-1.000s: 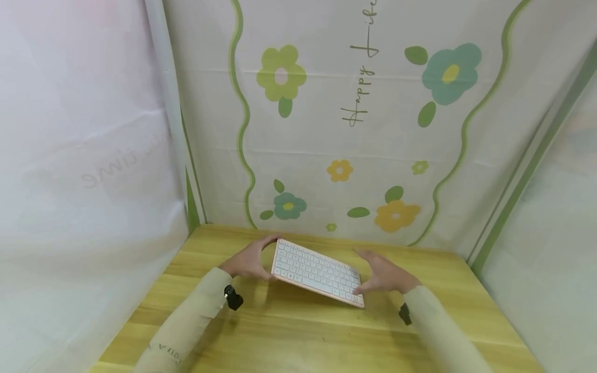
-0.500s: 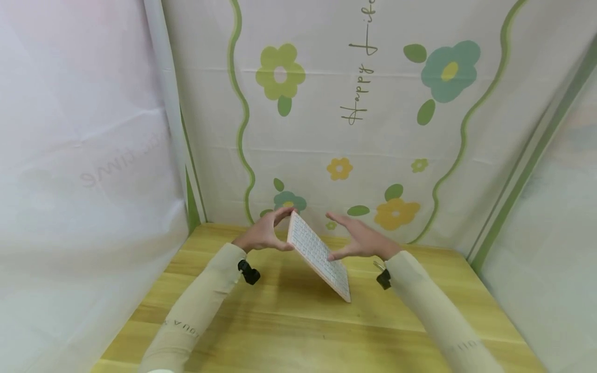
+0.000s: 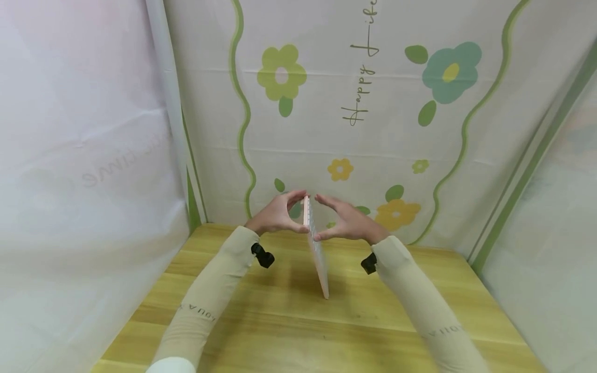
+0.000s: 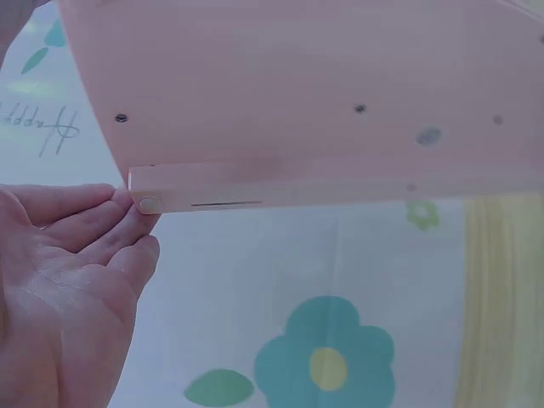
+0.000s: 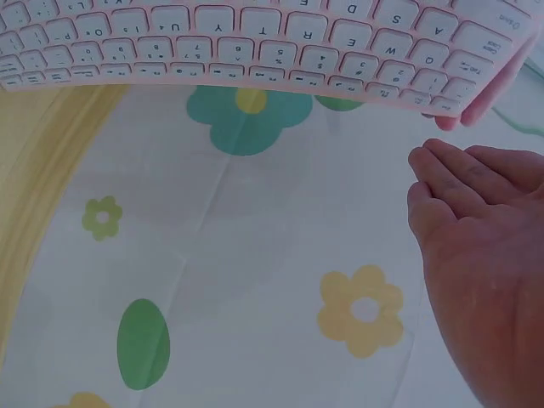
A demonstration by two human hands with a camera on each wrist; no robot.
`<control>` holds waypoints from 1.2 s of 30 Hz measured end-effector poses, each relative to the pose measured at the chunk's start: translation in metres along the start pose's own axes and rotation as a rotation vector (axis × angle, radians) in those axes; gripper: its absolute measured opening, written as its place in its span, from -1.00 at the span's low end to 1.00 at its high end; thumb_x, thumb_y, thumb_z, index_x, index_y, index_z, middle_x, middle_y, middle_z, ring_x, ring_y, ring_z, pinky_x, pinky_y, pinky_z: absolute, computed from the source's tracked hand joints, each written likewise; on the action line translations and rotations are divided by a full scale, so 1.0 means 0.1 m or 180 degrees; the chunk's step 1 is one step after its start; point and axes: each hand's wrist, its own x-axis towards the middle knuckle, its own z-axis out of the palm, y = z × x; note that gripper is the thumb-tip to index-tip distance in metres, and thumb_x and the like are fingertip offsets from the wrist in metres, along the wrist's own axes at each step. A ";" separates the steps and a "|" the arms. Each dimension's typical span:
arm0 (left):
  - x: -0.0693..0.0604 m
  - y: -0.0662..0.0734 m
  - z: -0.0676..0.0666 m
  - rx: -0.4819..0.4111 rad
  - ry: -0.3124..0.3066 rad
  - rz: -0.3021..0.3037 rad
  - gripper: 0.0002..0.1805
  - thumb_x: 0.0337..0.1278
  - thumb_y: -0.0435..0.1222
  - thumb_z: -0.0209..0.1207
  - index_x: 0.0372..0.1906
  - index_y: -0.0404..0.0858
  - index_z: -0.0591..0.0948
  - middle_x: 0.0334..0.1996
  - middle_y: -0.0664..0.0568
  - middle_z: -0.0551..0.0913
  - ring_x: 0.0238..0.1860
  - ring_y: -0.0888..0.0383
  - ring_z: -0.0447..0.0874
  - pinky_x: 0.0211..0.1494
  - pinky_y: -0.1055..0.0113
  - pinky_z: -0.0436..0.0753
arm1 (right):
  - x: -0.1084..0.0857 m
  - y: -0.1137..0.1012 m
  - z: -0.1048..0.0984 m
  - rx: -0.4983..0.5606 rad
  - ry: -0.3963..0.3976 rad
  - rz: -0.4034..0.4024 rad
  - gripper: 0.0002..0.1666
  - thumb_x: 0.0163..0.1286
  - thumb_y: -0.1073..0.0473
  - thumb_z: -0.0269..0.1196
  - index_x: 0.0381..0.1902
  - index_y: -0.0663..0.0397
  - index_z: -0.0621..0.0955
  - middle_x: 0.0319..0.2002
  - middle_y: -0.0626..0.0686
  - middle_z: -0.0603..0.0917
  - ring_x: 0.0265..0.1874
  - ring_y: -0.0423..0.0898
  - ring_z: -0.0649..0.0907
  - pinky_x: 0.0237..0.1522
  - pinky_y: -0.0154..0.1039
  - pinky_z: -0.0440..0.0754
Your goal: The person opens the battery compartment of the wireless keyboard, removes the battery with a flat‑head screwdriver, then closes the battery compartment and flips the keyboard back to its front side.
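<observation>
A thin pink keyboard (image 3: 318, 259) with white keys stands nearly on edge above the table, its lower end close to the tabletop. The left hand (image 3: 280, 212) grips its upper end, thumb and fingers at opposite edges. In the left wrist view the pink underside (image 4: 297, 93) shows, with the left fingertips (image 4: 132, 208) at its corner. Beside the key side is the right hand (image 3: 347, 220), fingers extended, thumb tip close to the keys; contact cannot be told. The right wrist view has the keys (image 5: 255, 42) above the right hand (image 5: 484, 246), a gap between fingers and board.
The wooden table (image 3: 280, 336) extends in front of and around the hands. Behind it hangs a white curtain (image 3: 326, 134) with printed flowers, and more white fabric (image 3: 84, 207) closes off the left and right sides. A small black device sits at each wrist.
The keyboard has turned from lying tilted, keys facing up, to nearly upright and edge-on. Both hands have risen and come closer together, the left still gripping its end.
</observation>
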 end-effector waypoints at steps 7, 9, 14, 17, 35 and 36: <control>0.07 0.10 0.00 0.0076 -0.0082 -0.0064 0.26 -0.02 -0.21 0.63 0.67 -0.40 0.07 0.66 -0.28 0.17 0.70 -0.14 0.12 0.75 0.03 0.14 | 0.04 0.01 0.03 0.0172 0.0074 -0.0008 0.50 0.09 -0.32 0.61 0.73 0.06 0.03 0.71 0.05 0.14 0.68 0.13 0.20 0.63 0.32 0.18; 0.08 0.11 0.01 0.0036 -0.0100 -0.0061 0.26 -0.02 -0.21 0.63 0.68 -0.37 0.08 0.67 -0.23 0.18 0.70 -0.11 0.12 0.75 0.05 0.15 | 0.05 0.03 0.05 0.0211 0.0111 -0.0009 0.50 0.09 -0.29 0.62 0.73 0.06 0.03 0.71 0.06 0.14 0.68 0.13 0.21 0.63 0.32 0.18; 0.10 0.09 0.03 -0.0085 -0.0115 0.0007 0.22 0.03 -0.22 0.61 0.68 -0.36 0.09 0.68 -0.15 0.19 0.70 -0.08 0.14 0.74 0.02 0.16 | 0.05 0.04 0.05 0.0316 0.0187 0.0013 0.50 0.08 -0.22 0.65 0.73 0.05 0.03 0.71 0.07 0.13 0.67 0.12 0.22 0.65 0.26 0.19; 0.10 0.09 0.04 -0.0148 -0.0123 0.0030 0.20 0.08 -0.22 0.59 0.69 -0.33 0.07 0.69 -0.11 0.17 0.71 -0.06 0.11 0.75 0.00 0.16 | 0.06 0.03 0.02 0.0371 0.0210 -0.0013 0.50 0.07 -0.19 0.67 0.73 0.09 0.04 0.71 0.07 0.14 0.67 0.13 0.23 0.66 0.25 0.19; -0.03 -0.13 0.23 -0.0643 -0.0154 0.0208 0.11 0.33 -0.19 0.43 0.73 -0.29 -0.05 0.75 -0.11 -0.05 0.74 0.04 -0.06 0.75 0.07 0.07 | 0.03 0.05 -0.10 0.0546 0.0244 0.0143 0.53 0.04 -0.17 0.69 0.73 0.08 0.03 0.66 0.13 0.25 0.66 0.10 0.25 0.68 0.19 0.15; -0.07 -0.17 0.25 -0.0639 -0.0146 0.0153 0.09 0.32 -0.24 0.42 0.73 -0.27 -0.03 0.74 -0.10 -0.03 0.74 0.03 -0.05 0.75 0.09 0.08 | 0.02 0.06 -0.11 0.0557 0.0260 0.0158 0.53 0.03 -0.16 0.70 0.73 0.08 0.03 0.66 0.14 0.25 0.67 0.11 0.24 0.68 0.20 0.15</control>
